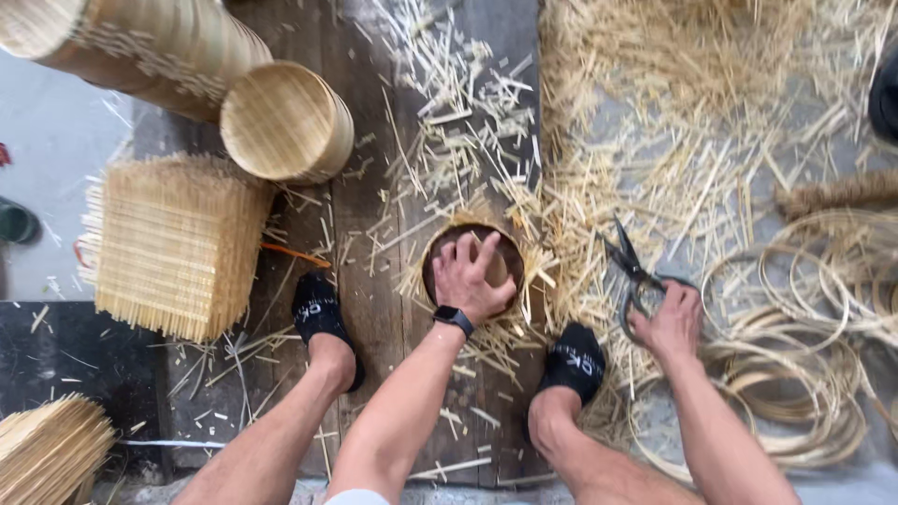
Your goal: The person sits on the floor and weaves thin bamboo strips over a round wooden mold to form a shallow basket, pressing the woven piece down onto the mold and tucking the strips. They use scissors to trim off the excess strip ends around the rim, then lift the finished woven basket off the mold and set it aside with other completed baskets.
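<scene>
Straw scraps [468, 140] littering my floor, left hand [470, 276] pressing spread fingers into round frame [472, 271], right hand [669, 323] gripping scissors [631, 271], bamboo hoops [804, 374] beside, woven mats [178, 243] stacked left.

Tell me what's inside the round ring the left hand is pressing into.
The left hand presses down inside the round frame, covering most of its interior. A pale woven bamboo surface shows beside the fingers; trimmed splints stick out around the rim. What lies beneath the palm is hidden.
</scene>
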Available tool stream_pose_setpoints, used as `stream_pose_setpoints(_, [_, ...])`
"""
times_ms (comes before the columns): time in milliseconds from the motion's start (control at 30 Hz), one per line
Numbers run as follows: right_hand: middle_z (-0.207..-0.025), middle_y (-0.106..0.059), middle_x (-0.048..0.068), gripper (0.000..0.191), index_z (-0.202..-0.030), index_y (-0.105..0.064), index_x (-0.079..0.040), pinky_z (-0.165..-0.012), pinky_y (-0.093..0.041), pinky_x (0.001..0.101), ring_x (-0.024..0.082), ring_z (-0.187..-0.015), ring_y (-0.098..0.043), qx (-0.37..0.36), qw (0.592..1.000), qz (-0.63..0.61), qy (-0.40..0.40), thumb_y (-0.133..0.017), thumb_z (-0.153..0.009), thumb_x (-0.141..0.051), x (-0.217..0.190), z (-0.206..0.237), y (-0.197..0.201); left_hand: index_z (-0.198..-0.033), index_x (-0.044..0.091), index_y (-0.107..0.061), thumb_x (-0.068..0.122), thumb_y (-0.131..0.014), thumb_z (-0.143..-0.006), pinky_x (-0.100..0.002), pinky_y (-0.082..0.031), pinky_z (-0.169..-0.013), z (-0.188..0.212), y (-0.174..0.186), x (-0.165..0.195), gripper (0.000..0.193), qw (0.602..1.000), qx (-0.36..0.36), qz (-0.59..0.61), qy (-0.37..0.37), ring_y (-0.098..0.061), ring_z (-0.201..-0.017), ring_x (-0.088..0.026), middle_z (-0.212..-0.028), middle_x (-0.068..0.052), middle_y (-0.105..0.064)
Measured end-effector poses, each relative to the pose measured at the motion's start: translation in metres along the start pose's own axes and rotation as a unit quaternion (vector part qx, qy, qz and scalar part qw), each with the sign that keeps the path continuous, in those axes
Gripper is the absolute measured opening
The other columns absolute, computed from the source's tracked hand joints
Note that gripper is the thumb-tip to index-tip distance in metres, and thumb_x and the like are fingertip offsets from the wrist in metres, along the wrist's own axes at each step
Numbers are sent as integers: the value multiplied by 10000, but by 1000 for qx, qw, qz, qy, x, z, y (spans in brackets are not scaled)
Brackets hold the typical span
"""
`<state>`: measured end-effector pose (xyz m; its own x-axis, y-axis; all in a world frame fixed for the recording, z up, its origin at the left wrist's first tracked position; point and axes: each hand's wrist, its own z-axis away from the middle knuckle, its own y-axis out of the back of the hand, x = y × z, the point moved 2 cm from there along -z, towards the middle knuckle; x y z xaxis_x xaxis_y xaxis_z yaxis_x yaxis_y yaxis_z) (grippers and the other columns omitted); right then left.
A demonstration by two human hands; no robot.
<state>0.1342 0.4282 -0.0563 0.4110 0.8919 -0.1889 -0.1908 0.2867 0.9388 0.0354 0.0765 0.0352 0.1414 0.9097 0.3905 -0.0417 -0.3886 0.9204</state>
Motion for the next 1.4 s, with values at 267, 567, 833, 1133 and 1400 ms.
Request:
stream_pose_setpoints(267, [-1201, -613, 207, 748, -1264, -569, -15, -987, -495, 469, 357, -1125, -602, -121, 988, -16, -94, -941, -688, -315, 16, -18, 6, -1545, 132, -361, 427, -899, -609, -557, -364, -1114, 31, -11, -14, 1119, 986, 52, 155, 28, -418, -1336, -412, -1458, -199, -421])
stream_pose_setpoints(567, [-815, -746, 133, 660, -1047, -676, 5, -668, -575, 395, 278, -729, -708, -283, 933, -215, -62, -877, -647, -480, 17, 14, 16, -1574, 211, -310, 543, -976, -537, -538, -376, -1058, 11, -33, 26, 1276, 940, 43, 169, 293, -391, -1259, -423, -1353, -204, -378])
stream_pose_setpoints(833, [-1208, -583, 227, 819, -1317, -544, -14, -993, -473, 508, 384, -1149, -573, -143, 974, -85, 152, -684, -810, -642, -33, 59, 46, -1572, 257, -291, 546, -969, -516, -542, -424, -1007, 21, -33, 51, 1288, 916, 36, 189, 352, -404, -1263, -429, -1348, -194, -396])
stream_pose_setpoints(1133, [-1153, -627, 209, 626, -1163, -578, -20, -940, -524, 525, 378, -1104, -647, -232, 967, 74, 74, -614, -895, -585, -83, 6, 41, -1547, 249, -324, 562, -956, -529, -525, -465, -958, 25, -32, 50, 1238, 952, 0, 134, 275, -475, -1162, -406, -1286, -158, -461])
stream_pose_setpoints(1400, [-831, -604, 135, 446, -964, -595, -15, -657, -547, 412, 248, -721, -602, -49, 968, 126, 210, -691, -865, -439, -74, -20, 25, -1538, 245, -333, 513, -956, -544, -532, -490, -927, 23, -29, 46, 1203, 964, -14, 134, 229, -461, -1171, -420, -1304, -180, -442])
